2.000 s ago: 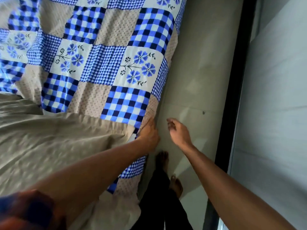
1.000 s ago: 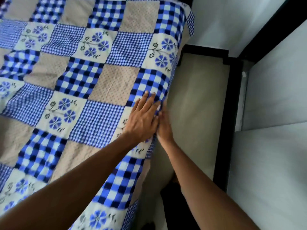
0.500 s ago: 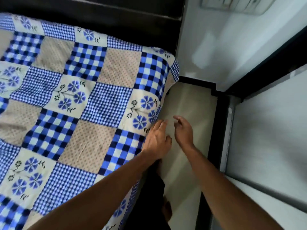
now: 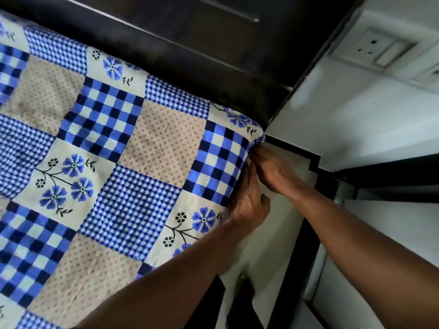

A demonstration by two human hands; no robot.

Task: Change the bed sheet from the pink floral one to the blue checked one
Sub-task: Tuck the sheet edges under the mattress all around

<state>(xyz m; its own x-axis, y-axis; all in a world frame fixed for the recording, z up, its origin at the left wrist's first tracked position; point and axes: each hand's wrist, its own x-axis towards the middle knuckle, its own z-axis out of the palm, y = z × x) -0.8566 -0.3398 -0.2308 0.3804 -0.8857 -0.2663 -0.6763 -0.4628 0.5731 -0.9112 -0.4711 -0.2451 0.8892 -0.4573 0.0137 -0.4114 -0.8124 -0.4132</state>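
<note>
Two-handed at the side edge: pressing the left hand [image 4: 249, 205], fingers straight, on the hanging drop of the blue checked sheet [image 4: 133, 167]; reaching the right hand [image 4: 273, 170] into the corner fold just beyond, grip impossible to tell. Spread smooth right up to the dark headboard [image 4: 190, 43].

The person's left hand [image 4: 249, 205] and right hand [image 4: 273, 172] are bare. Each runs into a bare forearm, the left forearm [image 4: 166, 281] and the right forearm [image 4: 356, 245], with skin showing along the whole length in view, from the wrist to the lower edge. The legs carry a plain black cloth lower garment [image 4: 209, 309], seen at bottom centre, and just beside it is one foot [image 4: 247, 284], too blurred to tell any covering.
</note>
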